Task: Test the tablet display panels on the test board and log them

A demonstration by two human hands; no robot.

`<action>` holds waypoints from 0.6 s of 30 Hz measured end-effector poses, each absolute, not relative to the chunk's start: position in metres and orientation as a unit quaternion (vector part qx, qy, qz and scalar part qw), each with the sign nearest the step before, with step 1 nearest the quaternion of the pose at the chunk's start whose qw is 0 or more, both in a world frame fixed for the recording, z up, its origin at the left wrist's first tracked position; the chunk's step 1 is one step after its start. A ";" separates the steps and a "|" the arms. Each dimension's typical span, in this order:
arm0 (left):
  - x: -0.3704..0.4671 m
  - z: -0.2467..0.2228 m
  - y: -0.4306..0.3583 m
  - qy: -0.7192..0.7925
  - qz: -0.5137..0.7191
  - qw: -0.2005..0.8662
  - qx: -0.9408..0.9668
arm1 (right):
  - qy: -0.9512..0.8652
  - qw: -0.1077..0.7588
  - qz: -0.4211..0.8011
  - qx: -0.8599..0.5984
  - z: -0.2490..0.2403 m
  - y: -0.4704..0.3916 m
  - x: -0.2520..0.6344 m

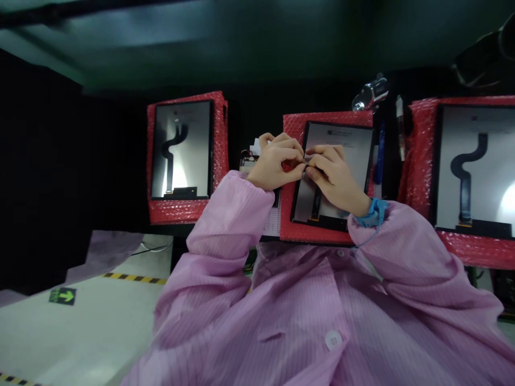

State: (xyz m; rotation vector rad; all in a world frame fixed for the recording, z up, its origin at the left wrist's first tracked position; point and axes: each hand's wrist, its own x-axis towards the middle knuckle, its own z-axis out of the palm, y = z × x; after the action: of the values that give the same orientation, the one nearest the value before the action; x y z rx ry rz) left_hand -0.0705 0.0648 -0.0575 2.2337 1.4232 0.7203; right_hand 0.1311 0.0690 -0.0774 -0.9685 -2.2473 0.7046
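While above the panel (pixel 354 153), left hand (pixel 276 162) and right hand (pixel 337 179) nearly fingertip-to-fingertip, fingers (pixel 293 174) narrow, contents unclear.

Two bare hands meet fingertip to fingertip, both arms bent inward.
The left hand (pixel 277 163) comes in from the left, back upward, its thumb (pixel 293 175) and index finger drawn together at the tips while the other fingers arch above. The right hand (pixel 333 174) faces it, fingers bent and thumb tucked beneath; whatever sits between the tips is too small to tell. The left forearm, in a pink sleeve (pixel 233 209), slants up to the right; the right forearm slants up to the left, a blue wrist strap (pixel 372 213) around its wrist.
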 end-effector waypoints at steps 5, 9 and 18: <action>-0.076 -0.052 0.063 0.508 0.257 0.187 0.800 | -0.833 0.304 0.280 -0.367 -0.074 0.068 0.132; -0.085 -0.044 0.035 0.588 0.391 0.076 0.704 | -0.806 0.343 0.280 -0.393 -0.066 0.068 0.139; -0.041 -0.090 -0.082 0.716 0.263 -0.012 0.647 | -0.780 0.340 0.226 -0.474 -0.077 0.077 0.154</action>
State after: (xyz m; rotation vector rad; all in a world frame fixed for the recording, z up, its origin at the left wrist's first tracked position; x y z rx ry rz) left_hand -0.0412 -0.0823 -0.0895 2.0487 2.2666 0.8323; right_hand 0.1538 0.0770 -0.0771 -1.2336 -2.0293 0.5889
